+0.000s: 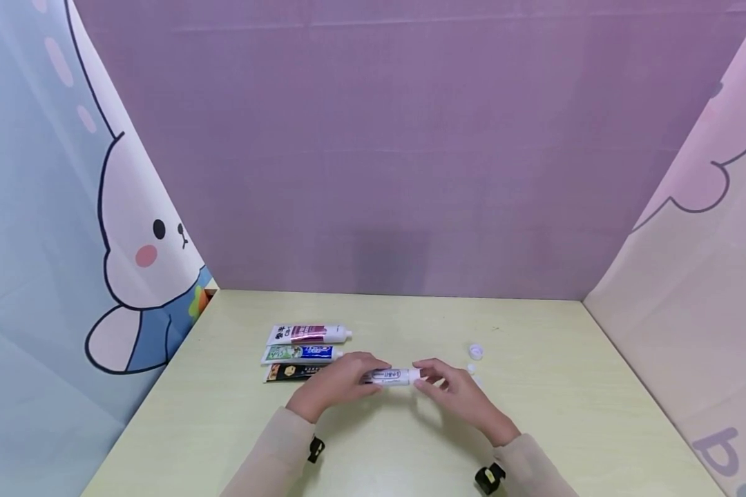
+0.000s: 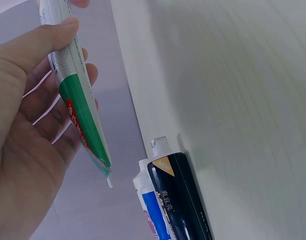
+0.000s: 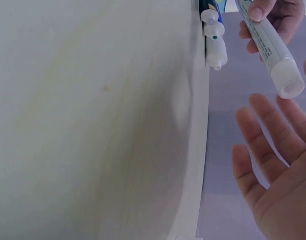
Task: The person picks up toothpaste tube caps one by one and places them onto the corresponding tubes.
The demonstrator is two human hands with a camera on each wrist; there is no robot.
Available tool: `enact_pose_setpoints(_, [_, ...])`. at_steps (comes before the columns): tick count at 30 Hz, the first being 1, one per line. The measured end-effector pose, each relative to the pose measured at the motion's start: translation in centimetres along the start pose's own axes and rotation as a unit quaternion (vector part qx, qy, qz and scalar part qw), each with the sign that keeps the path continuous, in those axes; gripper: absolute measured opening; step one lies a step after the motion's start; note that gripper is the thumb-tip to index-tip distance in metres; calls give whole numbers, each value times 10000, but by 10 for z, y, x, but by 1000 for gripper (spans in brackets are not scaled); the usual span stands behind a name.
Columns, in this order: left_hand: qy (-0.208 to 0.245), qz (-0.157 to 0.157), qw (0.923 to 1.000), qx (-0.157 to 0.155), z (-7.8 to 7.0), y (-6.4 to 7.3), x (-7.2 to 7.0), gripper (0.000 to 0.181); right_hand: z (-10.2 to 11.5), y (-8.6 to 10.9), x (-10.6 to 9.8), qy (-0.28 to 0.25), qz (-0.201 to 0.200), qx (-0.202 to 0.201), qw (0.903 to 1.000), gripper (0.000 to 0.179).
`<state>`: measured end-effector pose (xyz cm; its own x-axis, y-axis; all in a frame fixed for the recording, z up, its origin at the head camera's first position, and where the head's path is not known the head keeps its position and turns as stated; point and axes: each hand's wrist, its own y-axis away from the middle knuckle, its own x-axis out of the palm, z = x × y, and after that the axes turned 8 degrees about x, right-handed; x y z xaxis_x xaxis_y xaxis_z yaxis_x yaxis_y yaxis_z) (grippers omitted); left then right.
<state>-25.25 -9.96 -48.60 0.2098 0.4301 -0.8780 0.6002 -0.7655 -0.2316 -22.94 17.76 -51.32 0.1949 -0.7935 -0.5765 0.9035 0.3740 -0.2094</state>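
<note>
My left hand grips a white toothpaste tube level above the table, thumb on one side and fingers on the other. In the left wrist view the crimped tail of this toothpaste tube is green with red lettering. Its white cap points toward my right hand. Around that end, my right hand has its thumb and fingers spread apart; in the right wrist view its fingertips are close to the cap, fingers loosely extended.
To the left lie three toothpaste tubes side by side: a white and maroon tube, a blue and green tube and a black tube. Their nozzles are uncapped. Small white caps lie beyond my right hand. A purple cloth wall stands behind.
</note>
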Motion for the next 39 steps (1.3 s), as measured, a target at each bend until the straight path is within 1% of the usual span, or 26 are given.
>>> enact_pose_setpoints(4, [63,18,9999,-77,1,0,-1,39,-1,0,0,-79,-46,-202,9998,38])
enact_pose_setpoints(7, [85,20,9999,-68,1,0,-1,39,-2,0,1,-115,-118,-348,9993,42])
enact_pose_setpoints(11, [79,22,10000,-43,1,-1,0,39,-1,0,2,-163,-191,-439,9987,38])
enact_pose_setpoints(17, [77,21,10000,-27,0,0,0,39,0,0,3,-163,-235,-368,9989,31])
enact_pose_setpoints(24, [-5,-9,10000,-11,0,0,-1,39,3,-1,3,13,-320,-392,9987,25])
enact_pose_setpoints(29, [-38,-6,10000,25,1,0,-1,39,15,1,2,-37,-245,-142,9996,20])
enact_pose_setpoints(33, [8,53,10000,-46,1,-1,-1,39,14,1,1,-74,-146,28,9999,17])
enact_pose_setpoints(39, [32,59,9999,-78,0,-1,-2,39,3,-1,0,4,-6,-32,10000,29])
